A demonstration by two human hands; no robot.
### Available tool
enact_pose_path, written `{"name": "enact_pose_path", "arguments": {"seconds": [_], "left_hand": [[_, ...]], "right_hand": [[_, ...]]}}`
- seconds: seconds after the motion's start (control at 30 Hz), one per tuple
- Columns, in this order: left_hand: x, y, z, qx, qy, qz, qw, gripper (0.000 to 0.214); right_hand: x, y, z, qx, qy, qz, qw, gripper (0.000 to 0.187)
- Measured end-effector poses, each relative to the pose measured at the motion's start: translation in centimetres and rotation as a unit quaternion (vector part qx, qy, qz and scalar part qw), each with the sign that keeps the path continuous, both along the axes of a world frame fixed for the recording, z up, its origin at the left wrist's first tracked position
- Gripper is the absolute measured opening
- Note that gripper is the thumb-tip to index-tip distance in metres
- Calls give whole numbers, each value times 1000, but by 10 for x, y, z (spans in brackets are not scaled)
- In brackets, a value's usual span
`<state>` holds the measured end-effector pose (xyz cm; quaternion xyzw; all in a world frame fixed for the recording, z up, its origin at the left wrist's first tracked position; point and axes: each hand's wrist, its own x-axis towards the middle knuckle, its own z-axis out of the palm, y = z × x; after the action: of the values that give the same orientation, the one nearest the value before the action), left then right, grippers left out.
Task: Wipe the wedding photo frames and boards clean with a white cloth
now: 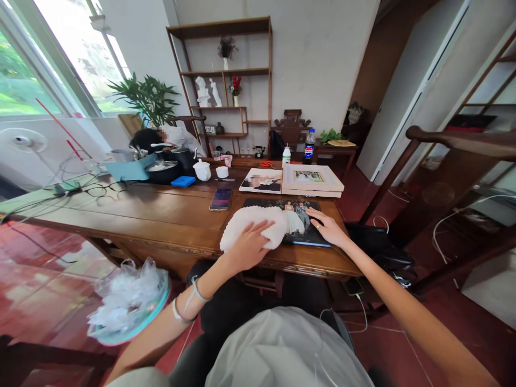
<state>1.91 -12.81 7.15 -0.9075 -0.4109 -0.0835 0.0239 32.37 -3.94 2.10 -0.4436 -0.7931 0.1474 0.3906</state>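
Note:
My left hand (252,244) lies palm down on a fluffy white cloth (234,228), its fingers stretched out. Beneath the cloth's right part is a dark photo album (314,234) with a wedding picture on it; the cloth hides the album's left side. On the album's right part rests my right hand (328,228), fingers extended and a ring on one of them. Just beyond the album lie a photo panel (260,181) and a pale boxed frame (330,185). A phone (220,199) lies beyond the cloth, slightly left.
Farther back on the wooden table (169,215) are a white teapot (202,170), a white cup (222,172), a blue box (183,181), a cola bottle (309,148) and red-handled scissors (266,164). A plastic-filled basin (161,301) stands on the floor at left. Another person (177,138) sits beyond the table.

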Motion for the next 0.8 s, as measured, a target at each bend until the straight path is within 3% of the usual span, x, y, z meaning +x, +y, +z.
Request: {"name": "enact_pose_path", "arguments": {"seconds": [0.27, 0.43, 0.57, 0.8], "left_hand": [[-5, 103, -5, 61, 32, 27, 997, 37], [-5, 136, -2, 53, 48, 37, 997, 35], [-7, 120, 1, 29, 55, 24, 998, 32], [-31, 35, 3, -14, 26, 6, 1000, 34]], "right_hand": [[0, -1, 1, 0, 4, 6, 1000, 36], [1, -1, 0, 0, 2, 6, 1000, 36], [0, 0, 0, 5, 5, 3, 1000, 35], [-1, 0, 0, 5, 3, 3, 1000, 35]]}}
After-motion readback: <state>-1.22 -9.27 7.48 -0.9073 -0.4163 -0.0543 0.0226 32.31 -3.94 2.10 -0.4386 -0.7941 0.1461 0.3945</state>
